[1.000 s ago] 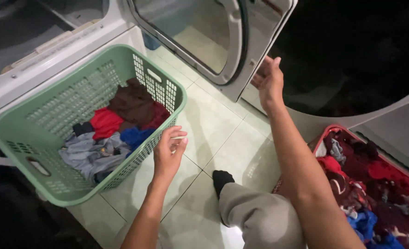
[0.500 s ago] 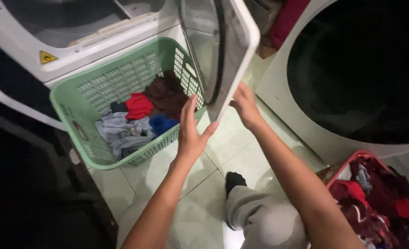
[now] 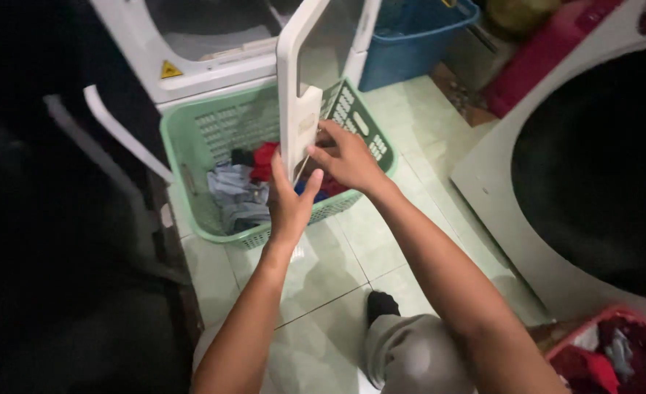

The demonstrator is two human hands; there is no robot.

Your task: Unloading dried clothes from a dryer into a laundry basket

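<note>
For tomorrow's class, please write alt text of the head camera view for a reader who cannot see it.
Two bare hands, left hand and right hand, press on the edge of a white machine door above a green laundry basket of mixed clothes. A red basket sits lower right on the tiled floor.

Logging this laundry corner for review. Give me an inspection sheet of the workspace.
Surface: pale green tiled floor, grout lines visible.
Job's things: white appliance door, swung edge-on toward the camera, over the green laundry basket holding mixed clothes.
Clutter: blue basket behind; red basket of clothes at lower right.
Hands: left hand flat against the door's lower edge; right hand on the door's far side, fingers at its edge.
Cables: nothing seen.
Surroundings: white machine with a yellow warning sticker; large dark drum opening on the right; the person's socked foot.
</note>
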